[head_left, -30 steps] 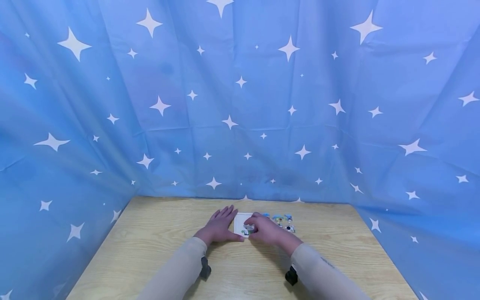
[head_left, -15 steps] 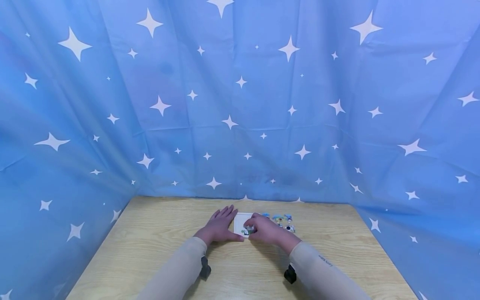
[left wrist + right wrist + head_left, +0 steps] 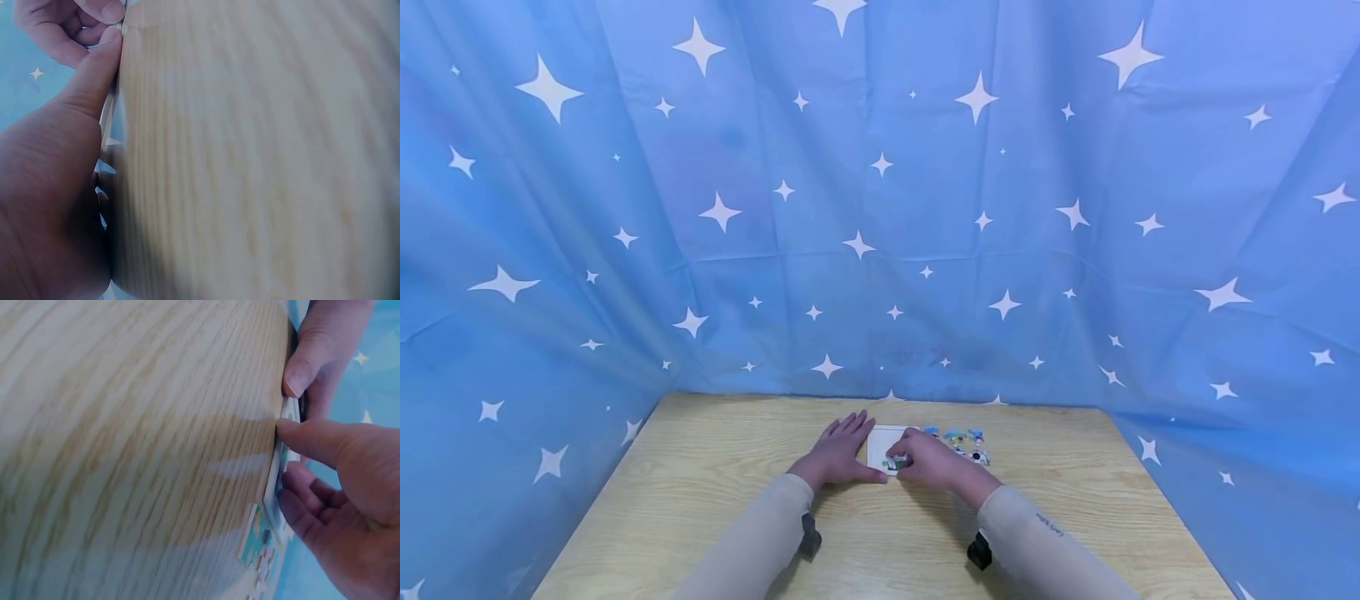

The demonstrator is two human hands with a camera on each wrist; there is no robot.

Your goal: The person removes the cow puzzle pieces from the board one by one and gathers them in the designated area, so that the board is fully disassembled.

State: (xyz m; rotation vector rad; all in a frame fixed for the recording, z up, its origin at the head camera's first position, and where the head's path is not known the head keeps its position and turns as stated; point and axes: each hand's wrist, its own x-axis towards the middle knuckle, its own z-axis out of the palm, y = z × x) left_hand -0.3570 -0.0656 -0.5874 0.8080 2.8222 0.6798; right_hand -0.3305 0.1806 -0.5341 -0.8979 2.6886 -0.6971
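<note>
A white puzzle board point(image 3: 880, 442) with a thin border lies flat near the middle of the table, with coloured pieces at its near edge. My left hand point(image 3: 838, 458) rests along the board's left side, fingers spread forward and thumb at the near corner. Curled over the board, my right hand point(image 3: 932, 460) holds a small jigsaw puzzle piece point(image 3: 893, 461) low against it, partly covered by the fingertips. In the right wrist view, the right thumb point(image 3: 306, 434) touches the board's near edge while the other fingers bend over its surface. The hand hides the board's right part.
Several loose jigsaw pieces point(image 3: 976, 446) lie right of the board, partly behind my right hand; one blue-green piece point(image 3: 254, 536) shows close to the board. The wooden table point(image 3: 700, 467) meets a blue star-patterned curtain point(image 3: 880, 333) at its back and sides.
My right fingers and the puzzle piece have come slightly down and nearer to the board's near edge. My left hand has stayed in place.
</note>
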